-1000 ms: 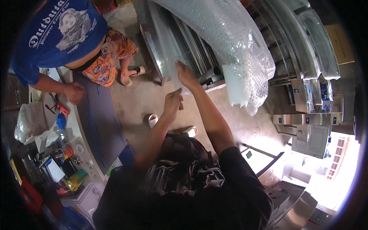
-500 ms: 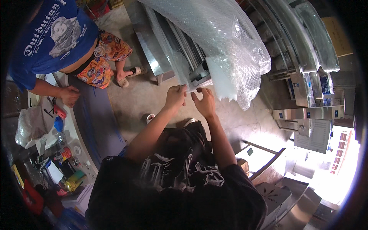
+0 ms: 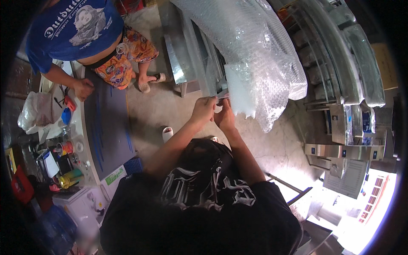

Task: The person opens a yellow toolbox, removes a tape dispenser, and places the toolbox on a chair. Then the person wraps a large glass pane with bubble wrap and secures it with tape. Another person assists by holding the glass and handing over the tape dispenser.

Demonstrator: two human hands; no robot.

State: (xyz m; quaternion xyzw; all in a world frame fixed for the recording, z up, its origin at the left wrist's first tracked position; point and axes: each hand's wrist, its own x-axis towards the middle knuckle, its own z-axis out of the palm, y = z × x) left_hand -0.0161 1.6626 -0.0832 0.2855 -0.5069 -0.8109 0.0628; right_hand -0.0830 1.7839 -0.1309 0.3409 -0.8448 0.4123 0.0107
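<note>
My left hand (image 3: 204, 110) is closed, its fingers pinched at the near end of a long metal piece (image 3: 222, 86). A see-through sheet of bubble wrap (image 3: 207, 76) runs down the left side of that piece to my fingers. Close beside it, my right hand (image 3: 225, 116) is also closed, fingertips up by the same end; what lies between them is too small to make out. A large loose fold of bubble wrap (image 3: 263, 63) covers the metal piece's right side and hangs down past my right hand.
A person in a blue shirt (image 3: 78, 29) stands at the left, one hand resting by a cluttered table (image 3: 91, 157). A steel counter (image 3: 176, 59) stands beyond my left hand. Wrapped steel units (image 3: 335, 63) line the right side. A white slipper (image 3: 168, 134) is on the floor.
My hands have come closer together at the near end of the metal piece. The view has shifted, so the surroundings sit farther right and the wrapped piece lower on its right side.
</note>
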